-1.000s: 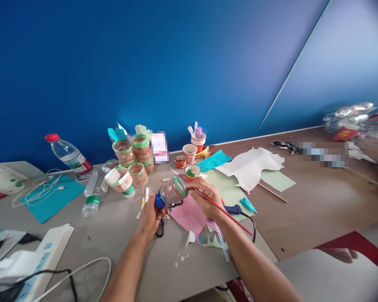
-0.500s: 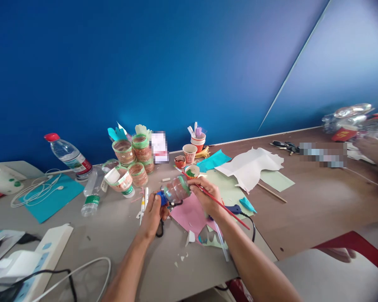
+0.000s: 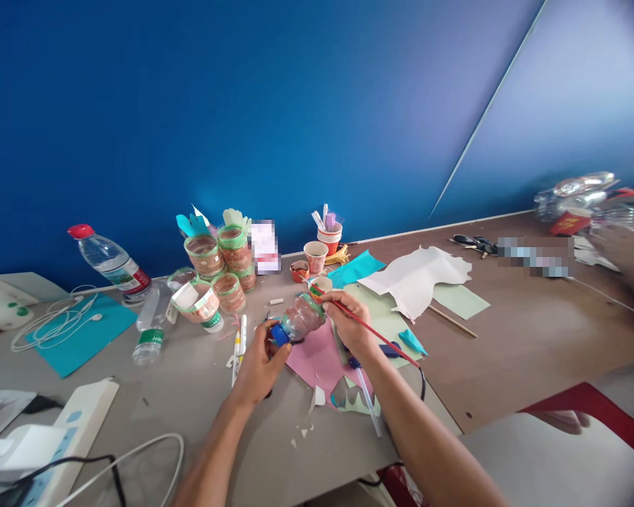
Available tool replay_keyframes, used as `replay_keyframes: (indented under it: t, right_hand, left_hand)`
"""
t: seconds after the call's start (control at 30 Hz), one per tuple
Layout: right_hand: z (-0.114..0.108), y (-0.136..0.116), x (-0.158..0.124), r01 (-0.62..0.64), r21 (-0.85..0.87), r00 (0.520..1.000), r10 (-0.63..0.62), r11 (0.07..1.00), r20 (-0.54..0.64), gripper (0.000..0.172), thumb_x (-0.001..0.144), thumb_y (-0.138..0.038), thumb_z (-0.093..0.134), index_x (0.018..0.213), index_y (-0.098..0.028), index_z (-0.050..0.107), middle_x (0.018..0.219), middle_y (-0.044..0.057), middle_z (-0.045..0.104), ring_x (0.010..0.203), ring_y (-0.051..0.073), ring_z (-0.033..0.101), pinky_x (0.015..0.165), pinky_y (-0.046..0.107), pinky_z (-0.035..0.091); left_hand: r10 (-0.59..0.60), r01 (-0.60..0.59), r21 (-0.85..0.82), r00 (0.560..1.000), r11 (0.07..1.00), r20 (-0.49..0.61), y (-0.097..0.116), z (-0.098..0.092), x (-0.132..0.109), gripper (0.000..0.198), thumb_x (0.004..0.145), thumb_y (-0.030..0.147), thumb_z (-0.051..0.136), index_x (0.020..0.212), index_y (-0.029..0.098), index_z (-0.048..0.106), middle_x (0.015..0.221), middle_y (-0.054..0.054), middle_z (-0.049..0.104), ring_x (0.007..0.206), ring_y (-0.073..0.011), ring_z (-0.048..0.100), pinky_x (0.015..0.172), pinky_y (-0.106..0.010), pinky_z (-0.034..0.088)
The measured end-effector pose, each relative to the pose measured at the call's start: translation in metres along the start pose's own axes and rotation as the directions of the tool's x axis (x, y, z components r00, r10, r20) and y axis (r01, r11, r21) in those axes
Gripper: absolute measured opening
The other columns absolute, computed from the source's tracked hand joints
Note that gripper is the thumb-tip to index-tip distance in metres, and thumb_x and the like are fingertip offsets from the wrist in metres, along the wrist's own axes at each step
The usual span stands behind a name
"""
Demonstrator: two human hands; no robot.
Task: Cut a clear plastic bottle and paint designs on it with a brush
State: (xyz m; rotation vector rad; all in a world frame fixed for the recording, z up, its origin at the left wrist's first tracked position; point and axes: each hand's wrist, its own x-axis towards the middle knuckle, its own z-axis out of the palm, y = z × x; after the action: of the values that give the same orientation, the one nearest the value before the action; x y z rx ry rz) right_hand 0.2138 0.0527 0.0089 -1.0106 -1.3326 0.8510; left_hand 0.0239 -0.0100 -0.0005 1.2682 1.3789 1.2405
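Note:
A cut-off clear plastic bottle, painted brown with a green band at its cut end, lies tilted between my hands. My left hand grips it by the blue cap. Fingers of my right hand are closed around a red paintbrush, near the green-banded end; I cannot tell if they also touch the bottle. The brush's bristle end reaches over a small paint cup just behind the bottle. Another small cup with brown paint stands beside it.
Painted bottle rings are grouped behind my left hand. Pink paper and a blue glue gun with a cord lie under my right arm. A power strip is at front left. Another person's hand is at far right.
My left hand has shifted its hold on the blue cap and turned the bottle, so the cap end now points more down toward me. The brush has moved slightly right.

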Motion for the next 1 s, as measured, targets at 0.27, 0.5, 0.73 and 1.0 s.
replay_keyframes:
  t: [0.27,0.5,0.73,1.0]
  right_hand:
    - [-0.006,-0.005,0.0,0.078,0.139,0.984,-0.053,0.987,-0.171,0.015,0.081,-0.026,0.06,0.091,-0.023,0.07,0.086,0.003,0.069,0.08,0.019,0.061,0.074,0.032,0.046]
    - [-0.006,-0.017,-0.007,-0.019,0.55,0.998,-0.022,0.835,0.067,0.031,0.084,-0.047,0.057,0.084,-0.019,0.071,0.062,0.004,0.064,0.058,0.017,0.058,0.055,0.03,0.042]
    - [0.009,-0.008,-0.024,-0.142,0.475,0.955,-0.007,0.869,0.298,0.031,0.089,-0.044,0.055,0.081,-0.018,0.07,0.058,0.002,0.062,0.053,0.014,0.056,0.053,0.028,0.041]
    - [0.018,0.001,-0.029,-0.098,0.416,0.934,-0.061,0.904,0.353,0.029,0.092,-0.04,0.052,0.087,-0.018,0.07,0.061,0.002,0.064,0.056,0.014,0.058,0.054,0.027,0.042]
  left_hand:
    - [0.03,-0.024,0.048,0.992,0.999,-0.125,-0.006,-0.001,0.002,0.035,0.069,0.028,0.073,0.101,0.022,0.06,0.078,0.0,0.064,0.061,-0.0132,0.053,0.057,-0.024,0.041]
    - [-0.066,0.034,-0.128,0.963,0.991,-0.26,-0.003,-0.001,0.011,0.027,0.073,0.041,0.065,0.083,0.02,0.051,0.07,0.002,0.064,0.044,-0.008,0.047,0.048,-0.024,0.039]
    - [-0.118,0.057,-0.158,0.907,0.986,-0.405,-0.008,-0.003,0.013,0.035,0.068,0.037,0.071,0.09,0.019,0.051,0.068,0.003,0.064,0.047,-0.0083,0.05,0.048,-0.023,0.041]
    - [-0.12,0.072,-0.132,0.905,0.989,-0.408,-0.004,-0.003,0.011,0.037,0.069,0.037,0.072,0.093,0.018,0.05,0.067,0.003,0.063,0.05,-0.0083,0.051,0.047,-0.021,0.041]
